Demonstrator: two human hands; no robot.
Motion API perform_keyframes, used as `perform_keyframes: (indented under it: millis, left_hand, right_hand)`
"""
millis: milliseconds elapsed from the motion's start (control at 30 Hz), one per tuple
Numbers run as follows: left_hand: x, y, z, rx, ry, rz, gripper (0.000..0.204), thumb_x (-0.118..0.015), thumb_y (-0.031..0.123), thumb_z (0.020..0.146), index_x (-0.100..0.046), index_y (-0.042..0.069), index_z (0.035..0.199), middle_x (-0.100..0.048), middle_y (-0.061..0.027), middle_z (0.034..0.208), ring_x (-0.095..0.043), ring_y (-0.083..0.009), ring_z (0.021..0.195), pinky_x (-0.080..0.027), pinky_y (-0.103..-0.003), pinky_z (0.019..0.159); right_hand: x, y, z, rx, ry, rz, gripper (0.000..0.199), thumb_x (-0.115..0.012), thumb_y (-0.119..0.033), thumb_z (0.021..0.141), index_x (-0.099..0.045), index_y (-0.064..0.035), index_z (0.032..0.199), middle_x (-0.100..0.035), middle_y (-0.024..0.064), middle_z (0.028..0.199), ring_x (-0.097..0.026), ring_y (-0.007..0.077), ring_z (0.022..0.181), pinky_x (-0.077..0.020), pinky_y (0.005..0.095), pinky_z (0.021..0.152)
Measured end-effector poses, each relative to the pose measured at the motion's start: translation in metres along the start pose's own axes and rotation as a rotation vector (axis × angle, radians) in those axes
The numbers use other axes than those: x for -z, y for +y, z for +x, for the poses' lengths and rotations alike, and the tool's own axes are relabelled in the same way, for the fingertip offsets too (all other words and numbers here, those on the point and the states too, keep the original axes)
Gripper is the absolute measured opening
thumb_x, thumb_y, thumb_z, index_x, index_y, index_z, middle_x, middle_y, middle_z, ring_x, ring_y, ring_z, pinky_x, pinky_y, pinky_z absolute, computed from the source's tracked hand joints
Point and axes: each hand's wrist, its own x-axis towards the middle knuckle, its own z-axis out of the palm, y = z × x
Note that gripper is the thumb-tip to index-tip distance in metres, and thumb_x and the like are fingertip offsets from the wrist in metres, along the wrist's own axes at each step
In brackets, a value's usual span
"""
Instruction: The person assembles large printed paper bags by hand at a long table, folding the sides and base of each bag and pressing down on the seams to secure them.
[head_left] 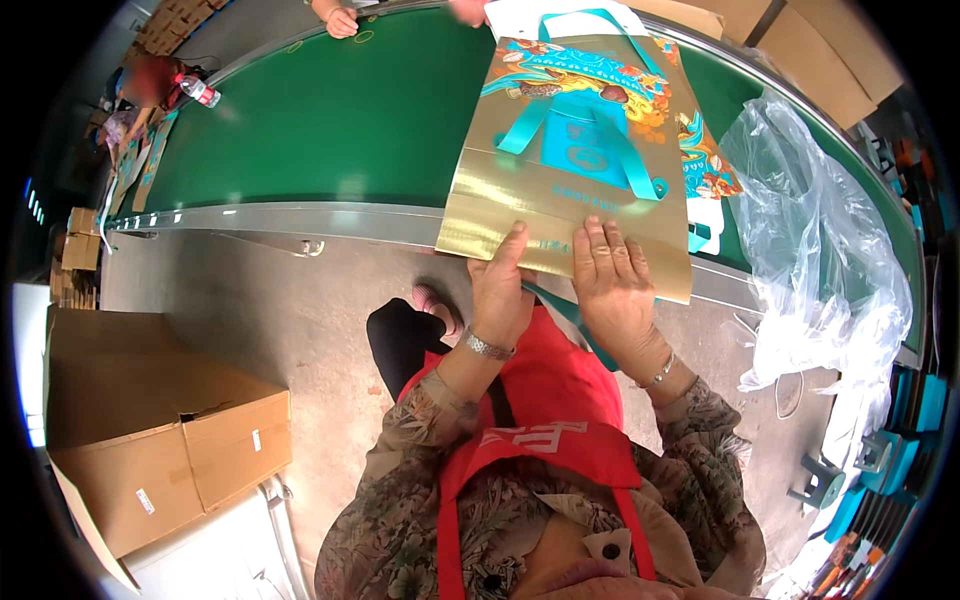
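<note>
A gold paper gift bag (560,215) with turquoise ribbon handles and a colourful printed band lies flat at the near edge of the green table, its bottom end toward me. My left hand (503,285) grips that near edge, thumb on top and fingers hidden beneath. Flat on the bag's lower right part rests my right hand (612,275), fingers stretched out; its thumb is hard to make out. Under and beside this bag, more printed bags (708,165) show at the right. A turquoise ribbon (575,318) hangs below the near edge, between my hands.
Crumpled clear plastic sheeting (800,230) drapes over the table's right end. An open cardboard box (170,430) stands at lower left. Across the green table (330,130) are another person's hand (342,22) and a drink bottle (200,91). Turquoise-and-dark stacks (900,440) line the right side.
</note>
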Motion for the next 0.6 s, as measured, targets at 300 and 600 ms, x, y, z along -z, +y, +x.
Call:
perform_keyframes:
  millis: [300, 600]
  left_hand:
    - [0.0, 0.129, -0.033, -0.804, 0.013, 0.745, 0.019, -0.07, 0.016, 0.094, -0.068, -0.002, 0.102, -0.067, -0.0021, 0.096, -0.06, -0.0111, 0.085, -0.051, -0.027, 0.078]
    - [-0.002, 0.217, -0.055, -1.306, -0.242, 1.79, 0.048, -0.066, 0.006, 0.073, -0.067, 0.003, 0.121, -0.068, -0.0172, 0.12, -0.069, -0.0301, 0.105, -0.057, -0.037, 0.087]
  right_hand:
    - [0.016, -0.065, 0.069, 0.043, 0.173, 0.604, 0.078, -0.078, -0.02, 0.078, -0.042, 0.0027, 0.143, -0.039, 0.0202, 0.152, -0.047, 0.0399, 0.132, -0.0444, 0.0449, 0.104]
    - [0.014, -0.12, 0.132, 0.303, 0.203, 0.912, 0.047, -0.067, -0.02, 0.085, -0.054, 0.0016, 0.125, -0.055, 0.0207, 0.131, -0.057, 0.0371, 0.116, -0.054, 0.0432, 0.082]
